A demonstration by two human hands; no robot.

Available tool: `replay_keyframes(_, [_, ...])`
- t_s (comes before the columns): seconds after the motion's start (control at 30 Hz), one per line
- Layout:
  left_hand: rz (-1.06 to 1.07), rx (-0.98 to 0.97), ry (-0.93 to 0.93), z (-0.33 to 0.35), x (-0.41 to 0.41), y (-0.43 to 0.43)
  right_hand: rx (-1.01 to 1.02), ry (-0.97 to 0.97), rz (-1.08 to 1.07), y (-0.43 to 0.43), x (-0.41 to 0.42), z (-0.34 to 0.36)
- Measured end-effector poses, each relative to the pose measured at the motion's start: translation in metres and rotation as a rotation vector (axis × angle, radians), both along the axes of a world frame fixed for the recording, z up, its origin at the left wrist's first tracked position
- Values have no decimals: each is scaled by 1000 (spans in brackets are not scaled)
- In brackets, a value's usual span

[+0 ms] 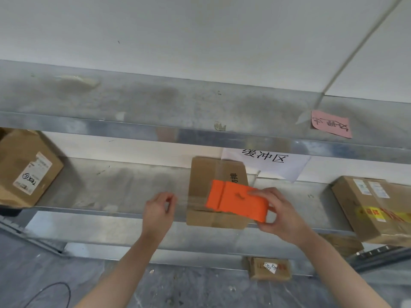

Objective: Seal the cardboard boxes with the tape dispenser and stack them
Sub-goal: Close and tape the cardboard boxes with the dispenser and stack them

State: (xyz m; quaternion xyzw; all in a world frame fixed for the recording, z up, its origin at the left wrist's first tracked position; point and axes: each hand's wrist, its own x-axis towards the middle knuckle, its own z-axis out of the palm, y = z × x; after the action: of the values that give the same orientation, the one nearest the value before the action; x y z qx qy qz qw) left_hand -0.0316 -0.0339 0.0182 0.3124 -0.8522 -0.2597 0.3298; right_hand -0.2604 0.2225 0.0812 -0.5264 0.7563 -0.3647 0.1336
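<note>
Left grip [159, 210] loosely curled, right grip [282, 215] clasping

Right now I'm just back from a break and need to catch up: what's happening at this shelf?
A person seems to be taping a small cardboard box that lies on a metal shelf. Their right hand holds an orange tape dispenser over the box's top. The left hand hovers just left of it, holding nothing. A left box and a right box sit apart on the shelf, unstacked.

Dispenser [235, 203] over middle box [201, 178] on shelf [111, 185], seemingly touching.
</note>
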Motion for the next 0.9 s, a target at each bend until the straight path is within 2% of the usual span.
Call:
replay_keyframes(0.13, [-34,-118,-68,-12,8,-13,105,-27,-59,36,-31,0])
replay_keyframes(0.47, [34,118,-212,-41,-3,3,202,-53,-80,71,-58,-19])
replay_keyframes(0.7, [85,507,-231,-45,-36,11,234,-80,-94,65,-61,-35])
replay_keyframes(0.87, [271,880,-70,-51,-59,13,210,-106,-103,61,-62,-41])
replay_keyframes(0.9, [313,885,-28,-47,-57,11,206,-115,-103,62,-62,-42])
